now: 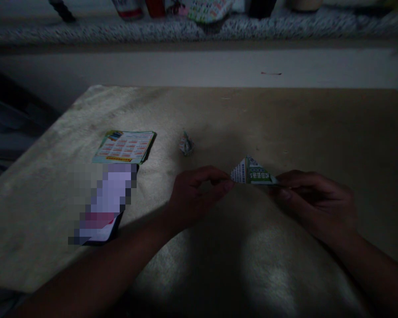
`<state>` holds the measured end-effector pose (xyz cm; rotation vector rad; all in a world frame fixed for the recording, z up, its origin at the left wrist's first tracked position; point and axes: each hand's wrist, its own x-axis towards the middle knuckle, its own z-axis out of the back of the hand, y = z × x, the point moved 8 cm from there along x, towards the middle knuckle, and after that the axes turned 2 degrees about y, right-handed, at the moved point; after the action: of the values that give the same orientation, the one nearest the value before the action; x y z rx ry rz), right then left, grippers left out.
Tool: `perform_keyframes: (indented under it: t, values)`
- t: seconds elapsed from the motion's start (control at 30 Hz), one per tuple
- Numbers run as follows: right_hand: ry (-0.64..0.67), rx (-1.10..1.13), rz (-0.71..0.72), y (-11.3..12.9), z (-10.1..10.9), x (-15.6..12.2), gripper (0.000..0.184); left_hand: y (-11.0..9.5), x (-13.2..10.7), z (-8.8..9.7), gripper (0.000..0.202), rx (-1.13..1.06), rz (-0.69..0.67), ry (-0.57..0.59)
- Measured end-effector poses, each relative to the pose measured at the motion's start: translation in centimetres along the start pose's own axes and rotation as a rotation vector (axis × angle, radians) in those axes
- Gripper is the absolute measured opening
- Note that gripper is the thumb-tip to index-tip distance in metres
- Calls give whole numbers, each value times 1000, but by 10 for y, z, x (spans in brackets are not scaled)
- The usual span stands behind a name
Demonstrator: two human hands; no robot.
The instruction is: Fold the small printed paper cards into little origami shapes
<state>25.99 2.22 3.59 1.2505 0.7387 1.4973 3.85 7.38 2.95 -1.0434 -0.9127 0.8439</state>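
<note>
Between my two hands is a small sheet of printed paper (257,172), folded into a triangle with its peak pointing away from me. Its print is green and white, with a crease line running down from the peak. My left hand (199,192) pinches the left corner between thumb and fingers. At the opposite corner, my right hand (313,201) grips the paper the same way. A small folded or crumpled paper piece (186,144) sits on the table beyond my left hand, touched by neither hand.
A stack of printed cards or leaflets (124,148) lies at the left. Just nearer is a phone (111,198), its screen lit and partly blurred out. The pale table (159,104) meets a wall; above runs a speckled stone ledge (96,33) with several containers.
</note>
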Motion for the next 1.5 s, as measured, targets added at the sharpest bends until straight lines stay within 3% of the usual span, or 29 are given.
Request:
perform_keyframes:
  t: [0.37, 0.8, 1.13, 1.37, 1.5]
  values:
    - [35, -83, 26, 3, -2, 0, 14, -2, -1, -3, 10, -48, -64, 35]
    - [21, 39, -52, 3, -10, 0, 5, 5, -5, 3, 14, 51, 64, -129]
    - [-10, 77, -114, -4, -9, 0, 10, -3, -9, 5, 12, 157, -13, -192]
    - [-24, 150, -234, -22, -6, -2, 13, -3, -9, 2, 10, 175, -57, -170]
    - [-15, 225, -293, -34, -6, -4, 13, 5, -7, 3, 27, 126, 0, -162]
